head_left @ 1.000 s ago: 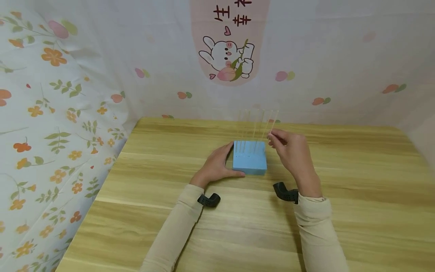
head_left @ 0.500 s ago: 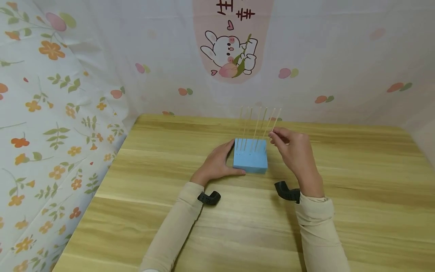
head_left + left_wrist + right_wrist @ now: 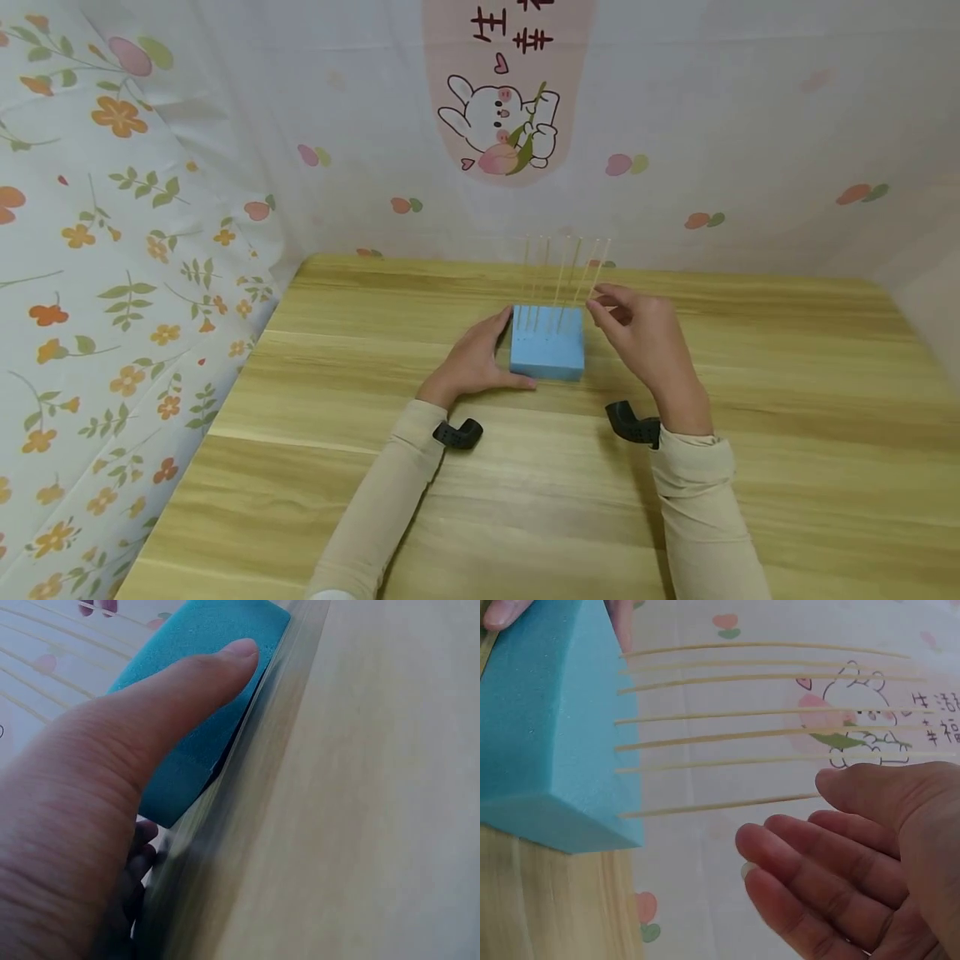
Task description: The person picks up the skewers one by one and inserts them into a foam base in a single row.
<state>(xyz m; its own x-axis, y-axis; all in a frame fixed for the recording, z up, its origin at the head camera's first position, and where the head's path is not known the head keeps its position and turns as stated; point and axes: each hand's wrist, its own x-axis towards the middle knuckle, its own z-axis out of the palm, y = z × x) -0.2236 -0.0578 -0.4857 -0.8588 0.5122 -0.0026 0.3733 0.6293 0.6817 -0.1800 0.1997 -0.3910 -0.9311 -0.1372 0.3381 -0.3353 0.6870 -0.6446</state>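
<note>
A light blue foam block (image 3: 547,358) lies on the wooden table, with several bamboo skewers (image 3: 705,718) standing in its top toward the back. My left hand (image 3: 474,360) grips the block from its left side. In the left wrist view the thumb (image 3: 202,682) presses along the block's front face, while the other fingers are largely hidden behind. My right hand (image 3: 645,337) is beside the rightmost skewer (image 3: 705,808), just right of the block. Its fingers are parted from the thumb and hold nothing; the thumb tip overlaps that skewer's upper part, and I cannot tell whether they touch.
Wood-grain table (image 3: 787,433) extends on both sides of the block. A white cloth (image 3: 360,108) printed with a rabbit and fruit hangs behind the table's back edge. Floral cloth (image 3: 150,275) covers the left side. Each wrist carries a black camera mount (image 3: 633,423).
My right hand pinched the rightmost skewer in the earlier frames; now its thumb and fingers have parted, and the skewer stands in the foam. The left hand keeps its grip on the block.
</note>
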